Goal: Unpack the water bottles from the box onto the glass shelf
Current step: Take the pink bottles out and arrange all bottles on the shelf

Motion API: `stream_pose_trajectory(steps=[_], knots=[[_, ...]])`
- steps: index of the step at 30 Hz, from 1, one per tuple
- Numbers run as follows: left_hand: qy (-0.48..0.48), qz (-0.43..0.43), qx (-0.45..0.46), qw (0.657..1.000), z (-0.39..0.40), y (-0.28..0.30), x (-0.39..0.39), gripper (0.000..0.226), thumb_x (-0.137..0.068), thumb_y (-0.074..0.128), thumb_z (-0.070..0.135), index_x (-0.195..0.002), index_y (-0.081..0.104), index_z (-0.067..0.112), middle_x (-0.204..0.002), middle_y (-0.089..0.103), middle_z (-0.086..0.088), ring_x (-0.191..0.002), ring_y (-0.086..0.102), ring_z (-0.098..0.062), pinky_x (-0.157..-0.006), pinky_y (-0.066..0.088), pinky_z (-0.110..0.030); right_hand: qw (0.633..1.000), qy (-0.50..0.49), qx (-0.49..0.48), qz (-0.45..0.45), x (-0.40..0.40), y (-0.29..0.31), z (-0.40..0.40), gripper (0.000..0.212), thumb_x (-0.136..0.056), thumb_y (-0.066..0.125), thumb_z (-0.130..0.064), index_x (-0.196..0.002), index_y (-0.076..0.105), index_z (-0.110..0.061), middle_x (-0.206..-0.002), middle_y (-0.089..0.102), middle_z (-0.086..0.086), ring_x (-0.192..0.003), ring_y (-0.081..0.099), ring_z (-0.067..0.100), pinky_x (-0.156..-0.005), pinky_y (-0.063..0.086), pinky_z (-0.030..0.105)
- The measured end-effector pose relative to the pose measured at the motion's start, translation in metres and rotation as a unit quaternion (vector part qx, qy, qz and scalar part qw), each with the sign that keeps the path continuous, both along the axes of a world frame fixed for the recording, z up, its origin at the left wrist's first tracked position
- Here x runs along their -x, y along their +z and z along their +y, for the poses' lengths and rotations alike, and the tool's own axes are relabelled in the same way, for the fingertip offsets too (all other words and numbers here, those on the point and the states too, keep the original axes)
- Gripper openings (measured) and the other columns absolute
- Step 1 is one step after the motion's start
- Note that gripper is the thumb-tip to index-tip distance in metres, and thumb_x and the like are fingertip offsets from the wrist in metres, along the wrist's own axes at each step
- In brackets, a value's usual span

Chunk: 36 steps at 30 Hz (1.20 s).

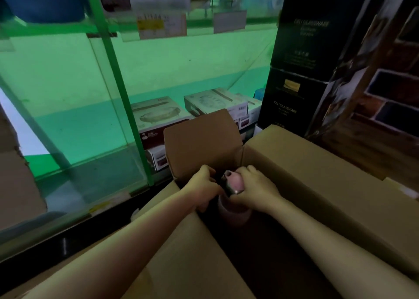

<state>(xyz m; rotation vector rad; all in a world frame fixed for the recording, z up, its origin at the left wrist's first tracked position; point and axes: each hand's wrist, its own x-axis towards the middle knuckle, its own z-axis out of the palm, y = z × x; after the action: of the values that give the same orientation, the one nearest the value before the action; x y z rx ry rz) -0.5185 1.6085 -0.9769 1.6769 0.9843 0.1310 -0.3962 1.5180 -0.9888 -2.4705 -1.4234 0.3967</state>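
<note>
Lower part of the pink bottle (233,210) lost in the dark inside of the box (301,162). Left hand (205,186) fingertips tucked behind the bottle's cap. Labels (162,25) on the upper shelf too blurred to read. Both forearms cut off by the bottom edge.

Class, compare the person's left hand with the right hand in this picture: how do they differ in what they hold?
The right hand closes over the pink water bottle top; the left hand grips inside the cardboard box, and its hold on the bottle is unclear. Both reach into the open box.
</note>
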Motion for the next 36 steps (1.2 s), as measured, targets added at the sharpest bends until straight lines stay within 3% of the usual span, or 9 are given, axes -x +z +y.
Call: stream_pose_trajectory(steps=[2,6,11,18,24,27,30,33,36], knots=[[-0.017,-0.003,-0.017,1.0,-0.004,0.016,0.004,0.06,-0.079,0.065,0.002,-0.132,0.038,0.007,-0.113,0.056,-0.008,-0.106,0.058,-0.026,-0.088,0.051,-0.039,0.999,-0.005,-0.026,-0.019,0.003,0.031,-0.004,0.059,-0.072,0.069,-0.043,-0.122,0.049,-0.02,-0.117,0.047,0.001,-0.111,0.051,0.022,-0.081,0.044,0.033],[-0.043,-0.024,-0.073,0.996,-0.01,0.054,0.016,0.059,-0.07,0.072,0.003,-0.122,0.044,0.009,-0.112,0.061,-0.01,-0.108,0.059,-0.026,-0.094,0.05,-0.046,0.995,-0.011,-0.085,-0.054,0.016,0.097,-0.008,0.055,-0.069,0.069,-0.046,-0.115,0.052,-0.021,-0.111,0.049,0.001,-0.104,0.053,0.022,-0.084,0.049,0.038],[-0.064,-0.091,-0.152,0.982,-0.018,0.115,0.04,0.099,-0.037,0.077,0.043,-0.124,0.042,0.012,-0.113,0.063,-0.007,-0.106,0.062,-0.022,-0.092,0.053,-0.044,0.986,-0.01,-0.138,-0.096,0.049,0.173,-0.004,0.056,-0.067,0.068,-0.051,-0.112,0.055,-0.02,-0.109,0.052,0.003,-0.095,0.053,0.022,-0.081,0.048,0.036],[-0.019,-0.185,-0.234,0.954,-0.007,0.202,0.108,0.095,-0.043,0.082,0.051,-0.125,0.044,0.02,-0.116,0.064,-0.003,-0.106,0.062,-0.02,-0.092,0.052,-0.045,0.965,0.044,-0.223,-0.127,0.133,0.265,0.006,0.055,-0.066,0.067,-0.053,-0.107,0.057,-0.017,-0.1,0.054,0.005,-0.09,0.056,0.027,-0.071,0.042,0.032],[0.026,-0.271,-0.248,0.93,0.006,0.266,0.198,0.079,-0.05,0.075,0.034,-0.124,0.046,0.032,-0.112,0.066,0.0,-0.099,0.064,-0.015,-0.074,0.055,-0.033,0.936,0.098,-0.316,-0.122,0.214,0.324,0.025,0.059,-0.068,0.068,-0.058,-0.11,0.059,-0.018,-0.106,0.056,0.007,-0.102,0.056,0.027,-0.085,0.043,0.034],[0.047,-0.291,-0.288,0.911,0.023,0.295,0.255,0.079,-0.051,0.073,0.034,-0.125,0.048,0.025,-0.111,0.066,0.0,-0.1,0.065,-0.014,-0.086,0.056,-0.035,0.918,0.149,-0.351,-0.104,0.262,0.349,0.048,0.067,-0.066,0.069,-0.064,-0.113,0.058,-0.017,-0.113,0.06,0.008,-0.108,0.055,0.025,-0.087,0.041,0.031],[0.072,-0.283,-0.318,0.902,0.041,0.322,0.315,0.079,-0.056,0.073,0.03,-0.129,0.047,0.015,-0.114,0.066,-0.006,-0.104,0.064,-0.017,-0.089,0.055,-0.038,0.898,0.187,-0.392,-0.069,0.317,0.371,0.074,0.069,-0.065,0.069,-0.065,-0.11,0.059,-0.015,-0.11,0.06,0.007,-0.103,0.056,0.024,-0.083,0.04,0.03],[0.117,-0.267,-0.337,0.895,0.058,0.349,0.38,0.055,-0.063,0.073,0.028,-0.115,0.054,0.031,-0.097,0.069,0.004,-0.091,0.067,-0.009,-0.074,0.059,-0.027,0.877,0.231,-0.421,0.005,0.375,0.388,0.1,0.067,-0.067,0.07,-0.061,-0.114,0.057,-0.016,-0.107,0.056,0.002,-0.096,0.054,0.017,-0.079,0.04,0.026],[0.153,-0.226,-0.36,0.892,0.073,0.37,0.446,0.047,-0.079,0.07,0.027,-0.12,0.05,0.036,-0.097,0.064,0.01,-0.09,0.065,-0.004,-0.065,0.054,-0.02,0.853,0.284,-0.428,0.09,0.43,0.398,0.127,0.068,-0.074,0.07,-0.054,-0.127,0.051,-0.016,-0.121,0.059,0.005,-0.11,0.057,0.02,-0.093,0.046,0.032]])
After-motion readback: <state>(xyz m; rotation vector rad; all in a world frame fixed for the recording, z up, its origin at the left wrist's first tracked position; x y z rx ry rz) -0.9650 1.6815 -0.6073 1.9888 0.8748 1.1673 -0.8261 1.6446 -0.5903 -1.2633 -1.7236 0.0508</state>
